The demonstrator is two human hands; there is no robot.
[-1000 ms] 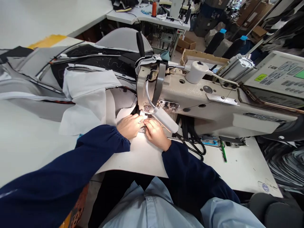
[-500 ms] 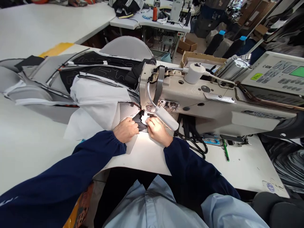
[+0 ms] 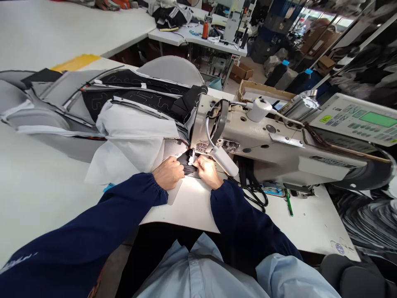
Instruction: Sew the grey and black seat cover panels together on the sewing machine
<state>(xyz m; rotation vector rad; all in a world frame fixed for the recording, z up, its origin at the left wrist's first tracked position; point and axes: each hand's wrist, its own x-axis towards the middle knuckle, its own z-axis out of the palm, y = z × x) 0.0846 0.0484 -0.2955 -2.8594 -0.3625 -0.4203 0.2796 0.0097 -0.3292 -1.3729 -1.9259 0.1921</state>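
Note:
A large padded cover [image 3: 124, 89] of grey and black panels lies left of the sewing machine [image 3: 263, 136], and its near end runs under the machine head. White cloth [image 3: 136, 124] is folded over the cover's near side. My left hand [image 3: 169, 172] is closed in a fist on the cover's edge, just left of the needle area; its fingertips are hidden. Close to the presser foot, my right hand [image 3: 208, 170] pinches a small white piece [image 3: 191, 159] between thumb and finger. A dark strip with a stitched line lies between both hands. The lamp [image 3: 226, 160] lights this spot.
Black-handled scissors [image 3: 256, 196] lie right of my right hand, with a green pen [image 3: 289, 203] farther right. A control panel [image 3: 356, 118] stands behind the machine. Beyond are a cardboard box [image 3: 263, 91] and another white worktable [image 3: 198, 35].
The view has shifted and tilted slightly. My right hand still pinches the white piece at the presser foot, its fingers slightly shifted. My left hand stays closed on the cover.

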